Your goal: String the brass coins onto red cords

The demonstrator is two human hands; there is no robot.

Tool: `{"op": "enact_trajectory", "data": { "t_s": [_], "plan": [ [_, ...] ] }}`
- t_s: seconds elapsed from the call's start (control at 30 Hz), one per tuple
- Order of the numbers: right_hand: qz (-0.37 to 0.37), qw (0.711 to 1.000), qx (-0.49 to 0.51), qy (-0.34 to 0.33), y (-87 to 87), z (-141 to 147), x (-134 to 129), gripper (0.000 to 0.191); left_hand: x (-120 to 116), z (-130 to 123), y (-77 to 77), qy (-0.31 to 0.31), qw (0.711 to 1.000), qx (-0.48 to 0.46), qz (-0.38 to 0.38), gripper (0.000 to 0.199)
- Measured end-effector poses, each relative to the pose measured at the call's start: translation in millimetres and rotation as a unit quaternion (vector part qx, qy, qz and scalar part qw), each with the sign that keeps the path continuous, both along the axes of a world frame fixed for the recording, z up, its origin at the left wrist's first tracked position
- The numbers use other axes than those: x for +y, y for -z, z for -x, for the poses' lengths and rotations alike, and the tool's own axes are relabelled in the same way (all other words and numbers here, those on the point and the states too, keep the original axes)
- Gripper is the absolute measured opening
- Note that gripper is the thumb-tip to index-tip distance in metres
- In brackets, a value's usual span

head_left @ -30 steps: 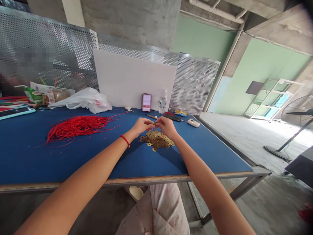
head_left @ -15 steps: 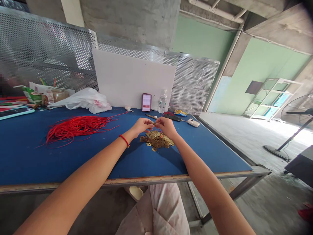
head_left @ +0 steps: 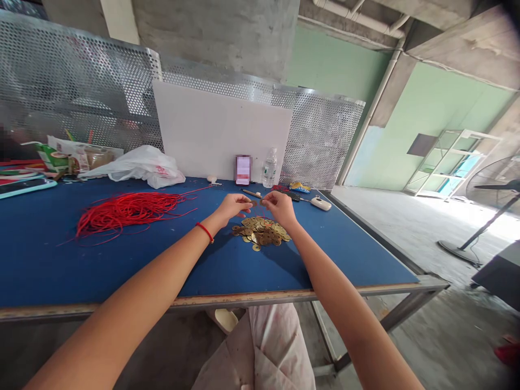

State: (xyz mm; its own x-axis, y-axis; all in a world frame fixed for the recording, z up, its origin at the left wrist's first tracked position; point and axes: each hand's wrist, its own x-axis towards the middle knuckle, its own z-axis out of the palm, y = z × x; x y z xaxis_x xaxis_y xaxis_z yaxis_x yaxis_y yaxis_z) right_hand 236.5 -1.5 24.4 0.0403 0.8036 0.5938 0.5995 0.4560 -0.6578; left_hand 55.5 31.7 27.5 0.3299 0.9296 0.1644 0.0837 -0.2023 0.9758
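Note:
Above a heap of brass coins with holes (head_left: pixel 266 234), my two hands are raised a little apart. My left hand (head_left: pixel 233 208), with a red braided bracelet (head_left: pixel 205 233) at its wrist, pinches a coin (head_left: pixel 254 203) between thumb and fingers. Opposite it, my right hand (head_left: pixel 280 207) is closed at the fingertips on a small brownish piece that looks like another coin. A bit of red cord shows below the right fingers, over the heap; where it leads is hidden. To the left lies a loose bundle of red cords (head_left: pixel 130 212) on the blue tabletop (head_left: pixel 154 265).
Behind the hands stand a phone (head_left: pixel 243 170) and a plastic bottle (head_left: pixel 269 169) against a white board (head_left: pixel 223 124). A pen, a dark device, a white gadget (head_left: pixel 320 203) and a yellow-blue wrapper (head_left: pixel 299 187) lie nearby. A white plastic bag (head_left: pixel 142 167) sits back left.
My hands, whose fingertips met over the heap, have drawn slightly apart, opening a small gap between them. The coin heap and cord bundle stay where they were.

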Motion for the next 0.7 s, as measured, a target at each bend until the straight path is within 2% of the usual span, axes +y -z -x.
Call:
{"op": "enact_trajectory", "data": {
  "t_s": [0.13,0.27,0.37,0.53,0.6,0.7],
  "plan": [
    [0.012,0.994,0.087,-0.063,-4.8,-1.2,0.3,0.010,3.8,3.6,1.0,-0.030,0.999,-0.019,-0.001,0.037],
    [0.064,0.988,0.027,-0.138,-6.8,1.4,-4.0,0.013,5.2,6.3,0.3,-0.028,0.999,-0.025,-0.001,0.039],
    [0.073,0.991,-0.030,-0.108,-3.8,2.7,-4.4,0.015,6.9,7.2,1.0,-0.016,1.000,-0.022,-0.005,0.041],
    [0.033,0.999,-0.025,-0.003,3.5,-1.9,5.2,0.010,9.7,7.0,3.7,0.032,0.999,0.002,-0.006,0.045],
    [0.050,0.998,-0.028,-0.012,5.5,-4.1,8.6,0.006,10.0,6.7,4.2,0.058,0.998,0.012,-0.006,0.046],
    [0.100,0.989,-0.051,-0.095,6.5,-4.9,8.8,0.018,9.8,6.6,3.7,0.081,0.996,0.018,-0.011,0.045]
  ]
}}
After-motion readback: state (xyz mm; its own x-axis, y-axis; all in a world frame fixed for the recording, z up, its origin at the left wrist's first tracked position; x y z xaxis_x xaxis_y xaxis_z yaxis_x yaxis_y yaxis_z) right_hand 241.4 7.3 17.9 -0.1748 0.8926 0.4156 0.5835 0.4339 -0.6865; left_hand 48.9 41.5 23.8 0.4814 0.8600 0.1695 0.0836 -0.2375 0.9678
